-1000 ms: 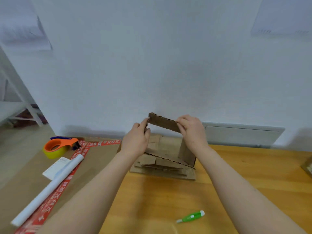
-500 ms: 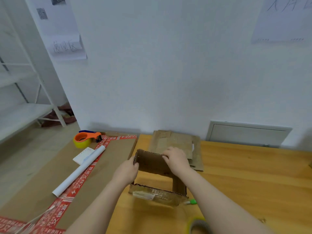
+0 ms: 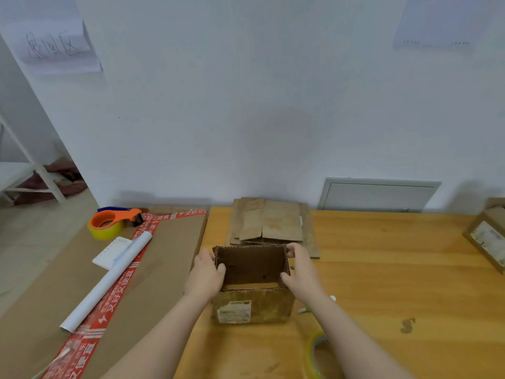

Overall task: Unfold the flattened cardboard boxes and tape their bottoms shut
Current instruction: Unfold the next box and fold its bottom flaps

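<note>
A small brown cardboard box point(image 3: 252, 305) stands opened into a square tube on the wooden table point(image 3: 382, 269), with a white label on its near face. My left hand point(image 3: 205, 277) grips its left wall, thumb inside the opening. My right hand point(image 3: 300, 272) grips the right wall the same way. Behind the box lies a stack of flattened cardboard boxes point(image 3: 270, 221) against the wall. A roll of clear tape point(image 3: 314, 354) sits near the table's front edge.
An orange tape dispenser point(image 3: 114, 221), a white paper roll point(image 3: 109, 280) and a white card point(image 3: 113, 253) lie on a large flat carton with red tape point(image 3: 164, 258) at left. A green-and-white pen point(image 3: 314, 307) lies by my right wrist. Another box point(image 3: 489, 236) sits at far right.
The box was lifted off the flat stack, brought nearer and opened into a square tube standing on the table. Both hands moved to its side walls. The camera tilted down.
</note>
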